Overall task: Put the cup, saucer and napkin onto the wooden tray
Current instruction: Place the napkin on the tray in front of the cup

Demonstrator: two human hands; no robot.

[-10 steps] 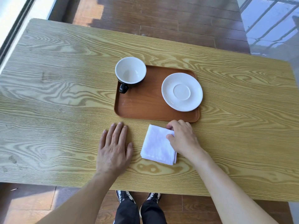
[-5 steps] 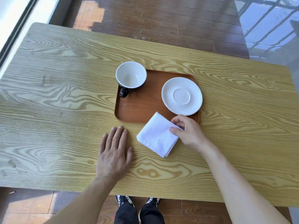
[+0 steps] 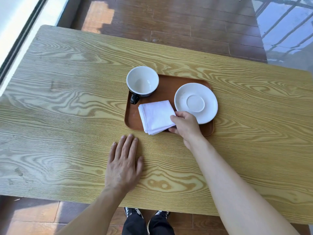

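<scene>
Wooden tray [image 3: 169,85] on counter [image 3: 67,99]: holds cup [image 3: 142,81] at far left, saucer [image 3: 196,102] at right, folded white napkin [image 3: 155,116] at near middle, overhanging the near rim. Right hand [image 3: 185,126]: fingers pinch the napkin's right edge. Left hand [image 3: 123,162]: flat on counter, fingers spread, holding nothing.

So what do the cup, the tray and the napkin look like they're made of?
Cup: likely glazed ceramic, glossy white inside, dark outside.
Tray: smooth reddish-brown with a satin sheen and no clear grain, so finished wood or laminate.
Napkin: white woven cloth, folded in soft layers.
</scene>
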